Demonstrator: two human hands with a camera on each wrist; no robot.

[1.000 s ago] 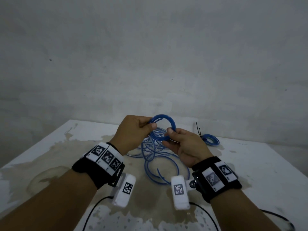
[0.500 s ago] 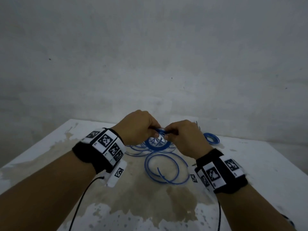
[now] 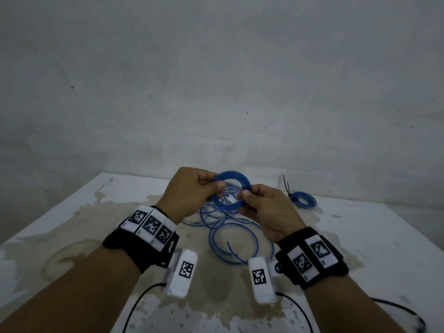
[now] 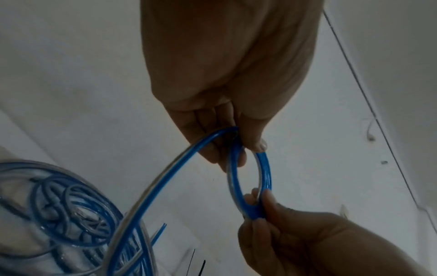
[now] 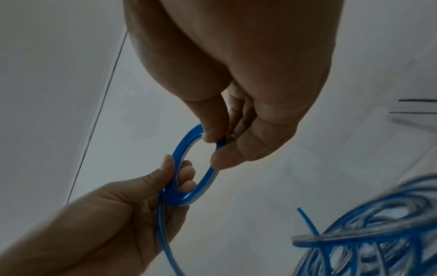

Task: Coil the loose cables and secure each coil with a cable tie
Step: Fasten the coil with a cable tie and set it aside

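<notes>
A small blue cable coil [image 3: 234, 173] stands upright above the table, held between both hands. My left hand [image 3: 217, 186] pinches its left side with thumb and fingers. My right hand [image 3: 245, 195] pinches its right lower side. In the left wrist view the coil [image 4: 264, 168] hangs from the left thumb, with a strand running down to the loose cable pile [image 4: 71, 205]. The right wrist view shows the coil [image 5: 187, 138] pinched by both hands. The rest of the blue cable [image 3: 216, 219] lies in loose loops on the table under the hands.
A finished blue coil [image 3: 303, 199] with a black cable tie [image 3: 287, 186] lies at the back right of the stained white table [image 3: 84, 224]. Black ties [image 5: 416, 100] show at the right wrist view's edge. A grey wall stands behind.
Half a second ago both hands were turned over and lower, close together, with the coil tilted flat. Now they are raised again and the coil faces me upright.
</notes>
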